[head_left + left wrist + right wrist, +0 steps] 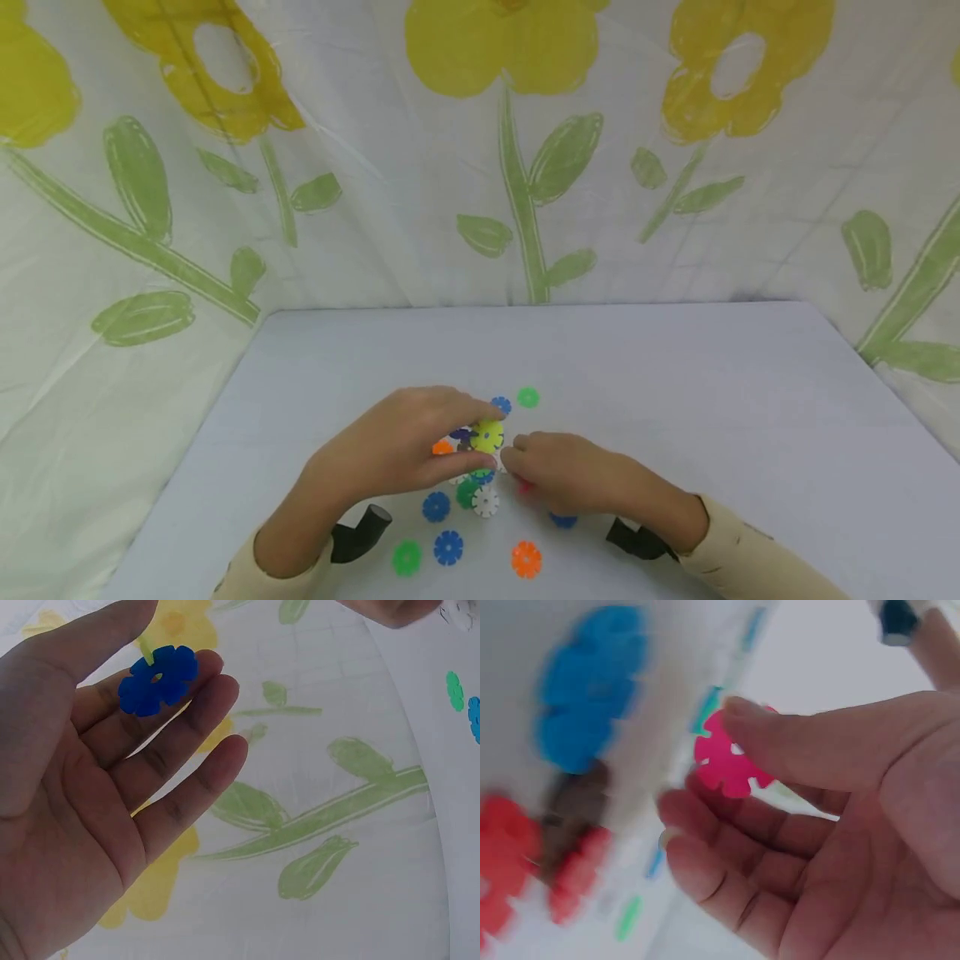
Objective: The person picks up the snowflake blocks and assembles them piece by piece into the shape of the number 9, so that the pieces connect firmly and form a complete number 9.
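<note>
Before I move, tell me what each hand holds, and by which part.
Left hand: a yellow disc, pinched by its rim, apparently joined to a blue disc. Right hand: a pink disc, pinched near its edge.

Wearing a cream left sleeve [288, 582] and a matching right sleeve [750, 554], with a few thin dark marks, too small to make out tbh. Ending in plain cuffs [699, 537]. Also sporting a black bent tube-ish piece [354, 542] by the left cuff, plus a blockier black bit [637, 540] by the right.
</note>
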{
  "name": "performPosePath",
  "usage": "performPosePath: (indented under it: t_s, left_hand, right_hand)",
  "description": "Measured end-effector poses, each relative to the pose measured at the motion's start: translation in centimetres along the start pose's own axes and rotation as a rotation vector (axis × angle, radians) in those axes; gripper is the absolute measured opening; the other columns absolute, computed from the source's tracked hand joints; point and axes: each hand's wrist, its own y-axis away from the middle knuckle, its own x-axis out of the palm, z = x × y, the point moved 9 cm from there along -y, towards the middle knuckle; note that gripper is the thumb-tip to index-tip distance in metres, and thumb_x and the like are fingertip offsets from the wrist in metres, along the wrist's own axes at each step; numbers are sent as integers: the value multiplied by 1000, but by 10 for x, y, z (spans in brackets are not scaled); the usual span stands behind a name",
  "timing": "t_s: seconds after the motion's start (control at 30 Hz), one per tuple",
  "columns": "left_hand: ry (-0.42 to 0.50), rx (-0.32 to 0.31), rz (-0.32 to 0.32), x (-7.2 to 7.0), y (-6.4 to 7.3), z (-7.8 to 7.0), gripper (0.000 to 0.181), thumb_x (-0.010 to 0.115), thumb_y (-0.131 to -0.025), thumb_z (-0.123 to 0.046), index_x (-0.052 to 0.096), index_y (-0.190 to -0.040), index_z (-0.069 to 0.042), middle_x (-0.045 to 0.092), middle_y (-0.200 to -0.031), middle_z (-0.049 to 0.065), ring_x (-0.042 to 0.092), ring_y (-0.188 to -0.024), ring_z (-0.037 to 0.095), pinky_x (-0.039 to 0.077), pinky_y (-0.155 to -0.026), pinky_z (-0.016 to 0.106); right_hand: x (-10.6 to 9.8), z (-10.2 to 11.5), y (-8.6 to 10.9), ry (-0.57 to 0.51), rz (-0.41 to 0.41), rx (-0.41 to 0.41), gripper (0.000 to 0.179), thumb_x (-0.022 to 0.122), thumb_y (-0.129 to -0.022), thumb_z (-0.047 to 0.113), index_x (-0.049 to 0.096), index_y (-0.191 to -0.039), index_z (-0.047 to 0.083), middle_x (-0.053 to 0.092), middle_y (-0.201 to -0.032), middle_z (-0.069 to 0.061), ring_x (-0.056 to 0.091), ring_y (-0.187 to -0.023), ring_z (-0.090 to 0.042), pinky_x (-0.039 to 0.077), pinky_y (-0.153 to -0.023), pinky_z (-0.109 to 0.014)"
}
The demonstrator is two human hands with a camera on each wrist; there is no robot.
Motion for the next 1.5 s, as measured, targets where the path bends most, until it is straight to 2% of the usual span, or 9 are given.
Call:
performPosePath:
  t_s: [0.07,0.23,0.3,0.37,0.5,0.87,1.13,1.3,1.5]
  left_hand:
    - [0,13,-21,-1,0,0,39,74,-92,-33,69,-125,-12,70,-115,-5,66,-101,7,54,-86,24]
    - [-26,44,-78,-5,-1,-1,36,73,-94,-31,69,-122,-9,71,-106,-4,65,-89,5,54,-78,19]
    - [-35,44,-91,-5,-1,-1,37,71,-95,-34,70,-122,-9,71,-104,-5,64,-87,5,53,-77,18]
    - [-31,47,-100,-5,-2,-1,36,67,-97,-36,70,-122,-9,71,-101,-6,63,-84,5,53,-76,17]
    - [-10,66,-113,-4,-2,-2,32,64,-99,-35,70,-119,-10,69,-94,-8,59,-79,3,51,-74,14]
    - [51,72,-90,0,-4,-2,27,67,-98,-32,71,-114,-11,67,-91,-8,58,-79,5,51,-73,16]
    - [364,32,-75,7,-6,6,24,73,-94,-27,72,-113,-12,68,-92,-11,59,-80,3,55,-73,22]
    - [569,-18,-90,12,-7,14,25,77,-89,-15,74,-112,-6,72,-94,-4,63,-77,7,59,-72,30]
    - [637,-50,-80,15,-6,15,26,78,-88,-14,75,-111,-3,72,-91,-2,64,-75,11,59,-71,32]
  right_hand:
    - [-15,4,6,-94,-91,-30,16,70,-95,10,56,-101,17,55,-80,10,48,-67,-4,47,-62,-16]
    - [-70,10,31,-363,-457,-192,18,67,-96,5,61,-110,14,63,-91,8,56,-72,-5,53,-67,-20]
    - [-84,11,41,-430,-547,-231,22,68,-95,5,62,-115,12,63,-94,8,58,-74,-5,55,-69,-23]
    - [-92,12,47,-491,-585,-242,30,68,-95,5,59,-122,11,64,-91,9,60,-73,-5,57,-69,-25]
    - [-99,16,51,-551,-615,-278,40,68,-94,2,52,-131,6,67,-90,6,63,-75,-7,59,-71,-29]
    - [-101,16,51,-679,-629,-354,37,66,-92,-8,56,-126,5,68,-97,-1,64,-76,-15,59,-69,-32]
    - [-105,24,56,-635,-650,-388,38,65,-92,-9,58,-127,5,68,-108,-5,65,-82,-15,59,-77,-34]
    - [-105,25,58,-631,-669,-417,41,65,-89,-14,59,-126,3,69,-108,-7,66,-85,-15,59,-78,-36]
    - [-106,28,58,-628,-680,-452,40,64,-88,-17,59,-123,1,69,-108,-9,68,-87,-15,59,-79,-37]
